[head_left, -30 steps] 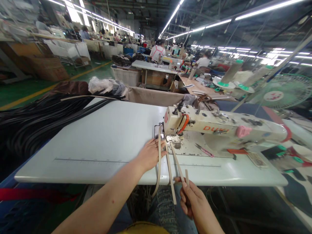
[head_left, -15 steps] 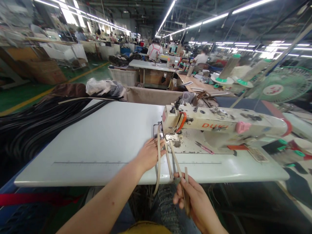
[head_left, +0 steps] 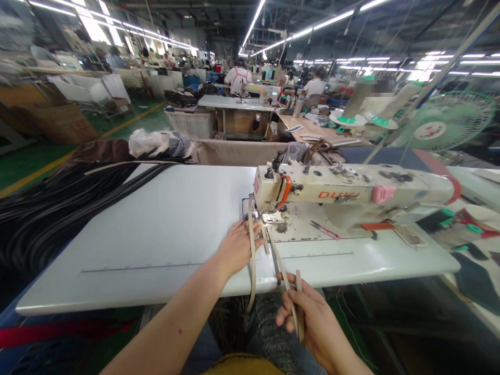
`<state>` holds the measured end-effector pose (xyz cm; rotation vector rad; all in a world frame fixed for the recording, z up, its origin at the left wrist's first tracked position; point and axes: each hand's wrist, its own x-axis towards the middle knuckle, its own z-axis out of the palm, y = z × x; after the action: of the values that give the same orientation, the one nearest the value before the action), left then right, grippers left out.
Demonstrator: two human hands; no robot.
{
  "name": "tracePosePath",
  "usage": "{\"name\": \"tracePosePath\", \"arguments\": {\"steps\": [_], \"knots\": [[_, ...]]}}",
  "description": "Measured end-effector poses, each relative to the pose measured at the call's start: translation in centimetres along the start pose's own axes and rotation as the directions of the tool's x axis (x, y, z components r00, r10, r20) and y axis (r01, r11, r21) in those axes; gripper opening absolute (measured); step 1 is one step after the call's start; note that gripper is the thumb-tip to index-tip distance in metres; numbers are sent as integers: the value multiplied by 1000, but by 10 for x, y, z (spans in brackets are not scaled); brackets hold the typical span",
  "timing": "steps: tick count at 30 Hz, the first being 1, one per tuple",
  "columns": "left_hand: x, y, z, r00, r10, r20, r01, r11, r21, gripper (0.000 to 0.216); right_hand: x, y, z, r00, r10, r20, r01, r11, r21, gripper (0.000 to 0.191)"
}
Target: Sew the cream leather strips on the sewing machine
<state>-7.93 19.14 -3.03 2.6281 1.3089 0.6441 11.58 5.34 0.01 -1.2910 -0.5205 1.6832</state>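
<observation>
A cream sewing machine [head_left: 344, 190] with red lettering stands on a white table [head_left: 164, 229]. Thin beige strips [head_left: 252, 260] run from under its presser foot toward me and hang over the table's front edge. My left hand [head_left: 237, 247] lies on the table just left of the needle, fingers pressed on one strip. My right hand [head_left: 312, 325] is below the table edge, closed on the end of another beige strip [head_left: 299, 299] that leads up to the needle area.
A heap of black straps [head_left: 58, 203] covers the left side of the table. Small snips [head_left: 322, 230] lie on the machine bed. Thread cones [head_left: 363, 101] and a green fan [head_left: 449, 125] stand at the right. Other people work at sewing tables behind.
My right hand has drawn its strip slightly nearer to me and lower. The shorter loose strip that hung over the edge has gone from sight. My left hand stays by the needle.
</observation>
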Motion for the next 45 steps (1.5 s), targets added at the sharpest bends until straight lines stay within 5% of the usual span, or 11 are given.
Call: {"name": "tracePosePath", "arguments": {"steps": [11,18,45], "knots": [[0,-2,4,1000,9,5,-9,1000,30,45,4,4,2,996,44,77,-43,999,-9,72],[0,0,5,1000,7,-16,-6,999,31,46,0,-3,8,993,27,114,-24,999,-35,56],[0,-4,7,1000,18,-10,-18,999,41,45,37,-5,24,989,-4,149,2,1000,13,47]]}}
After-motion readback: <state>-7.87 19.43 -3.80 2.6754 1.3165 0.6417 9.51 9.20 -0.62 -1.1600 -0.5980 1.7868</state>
